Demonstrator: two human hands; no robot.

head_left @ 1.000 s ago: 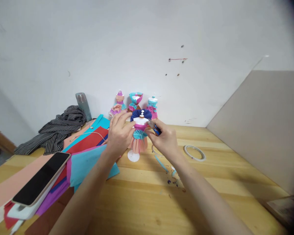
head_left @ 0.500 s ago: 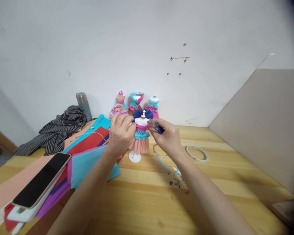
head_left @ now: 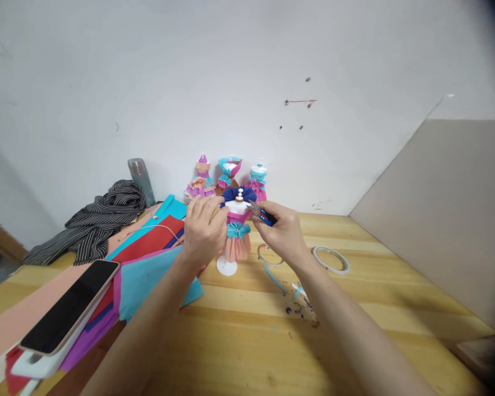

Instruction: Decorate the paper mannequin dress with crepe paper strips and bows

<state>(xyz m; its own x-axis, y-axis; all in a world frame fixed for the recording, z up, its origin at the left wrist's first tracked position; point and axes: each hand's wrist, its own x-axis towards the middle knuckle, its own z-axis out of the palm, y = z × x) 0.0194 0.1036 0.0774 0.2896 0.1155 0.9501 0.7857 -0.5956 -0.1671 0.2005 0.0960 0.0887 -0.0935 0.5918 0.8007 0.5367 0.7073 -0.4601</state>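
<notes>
Near the far edge of the table (head_left: 355,313), the left hand (head_left: 202,230) pinches the miniature mannequin (head_left: 236,234) at its bust while the right hand (head_left: 284,235) grips blue-handled snips (head_left: 261,214) at its shoulder; skirt, rosette and navy collar appear fitted, seemingly leaving only trimming.

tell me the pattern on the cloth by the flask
Thin black-and-white stripes; the head view shows the cloth bunched beside the grey flask.
</notes>
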